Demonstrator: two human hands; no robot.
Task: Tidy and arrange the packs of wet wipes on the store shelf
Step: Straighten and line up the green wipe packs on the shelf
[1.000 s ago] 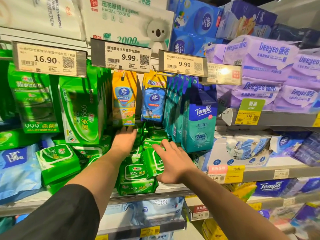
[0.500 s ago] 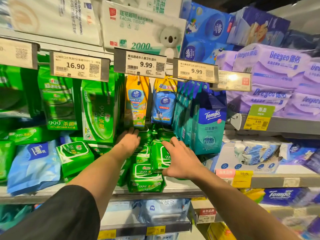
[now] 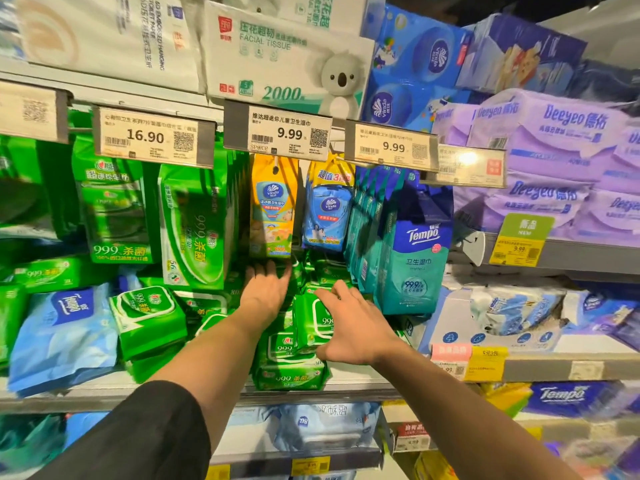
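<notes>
Several green wet-wipe packs (image 3: 291, 362) lie stacked and leaning in the middle of the shelf (image 3: 363, 379). My left hand (image 3: 265, 292) reaches deep among them, fingers straight, touching the packs at the back under the hanging yellow pack (image 3: 273, 209). My right hand (image 3: 349, 323) lies flat against the side of an upright green pack (image 3: 311, 320), fingers spread and straight. Another green pack (image 3: 149, 320) leans tilted to the left, beside a pale blue Tempo pack (image 3: 65, 337).
Price tags (image 3: 277, 133) hang on a rail above. Teal Tempo packs (image 3: 412, 258) hang to the right, a tall green pack (image 3: 194, 230) to the left. Purple Deeyeo packs (image 3: 554, 161) fill the right shelf. A torn white box (image 3: 498, 317) sits at lower right.
The view has shifted a little left and closer. Both hands stay among the green packs; the right hand has slid slightly forward along the upright pack.
</notes>
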